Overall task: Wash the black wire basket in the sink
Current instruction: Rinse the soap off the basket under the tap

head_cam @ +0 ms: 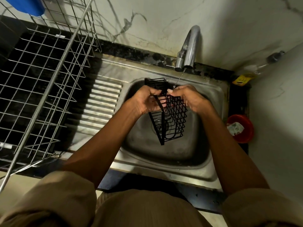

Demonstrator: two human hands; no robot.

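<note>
Nearest the camera, two forearms in rolled tan sleeves reach forward over the steel sink [211, 176]. The left hand [144, 100] curls round the rim bar of the black wire basket [172, 118], fingers hooked inside it; the right hand [188, 98] pinches the mesh wall at the basket's far end. The basket hangs between them above the drain, its long axis running away from the person toward the tap [188, 49]. A thin stream falls just by the right thumb. To judge from this, rinsing the near end means drawing the basket farther under the stream.
</note>
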